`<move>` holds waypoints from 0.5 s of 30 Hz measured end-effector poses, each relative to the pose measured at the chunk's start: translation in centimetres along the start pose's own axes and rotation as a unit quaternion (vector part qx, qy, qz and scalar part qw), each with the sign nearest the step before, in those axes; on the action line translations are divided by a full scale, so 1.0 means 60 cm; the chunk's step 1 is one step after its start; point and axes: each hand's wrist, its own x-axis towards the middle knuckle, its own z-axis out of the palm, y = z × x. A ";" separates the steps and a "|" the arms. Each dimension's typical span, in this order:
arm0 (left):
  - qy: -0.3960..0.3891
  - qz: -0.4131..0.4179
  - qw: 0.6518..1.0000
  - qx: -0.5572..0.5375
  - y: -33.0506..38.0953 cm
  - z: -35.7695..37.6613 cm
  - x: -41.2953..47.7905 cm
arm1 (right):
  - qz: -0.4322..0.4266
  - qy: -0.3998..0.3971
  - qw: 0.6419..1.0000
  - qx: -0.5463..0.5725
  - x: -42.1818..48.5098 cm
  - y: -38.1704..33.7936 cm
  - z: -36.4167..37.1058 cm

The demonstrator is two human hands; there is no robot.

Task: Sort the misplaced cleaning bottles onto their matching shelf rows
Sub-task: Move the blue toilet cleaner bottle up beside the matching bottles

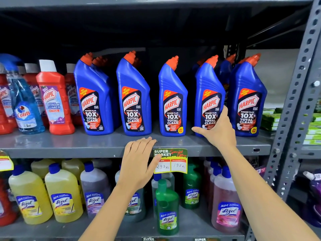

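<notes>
Several blue Harpic bottles with orange caps stand in a row on the grey upper shelf [73,144]. My right hand [219,130] wraps the lower front of the fourth blue Harpic bottle [209,87], thumb stretched left along its base. My left hand [138,164] lies flat, fingers together, on the shelf's front edge beside a yellow price tag [174,162], holding nothing. At the left, a light blue Colin spray bottle [26,108] stands among red Harpic bathroom cleaner bottles [55,101].
The lower shelf holds Lizol bottles: yellow ones [62,195] at the left, purple, green [166,206] and pink [225,202] to the right. A perforated grey upright [298,87] bounds the shelf on the right, with green packets [271,119] beyond it.
</notes>
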 end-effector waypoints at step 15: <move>-0.019 -0.065 0.986 -0.150 -0.056 0.176 -0.292 | -0.122 0.125 0.963 0.205 -0.327 0.164 0.169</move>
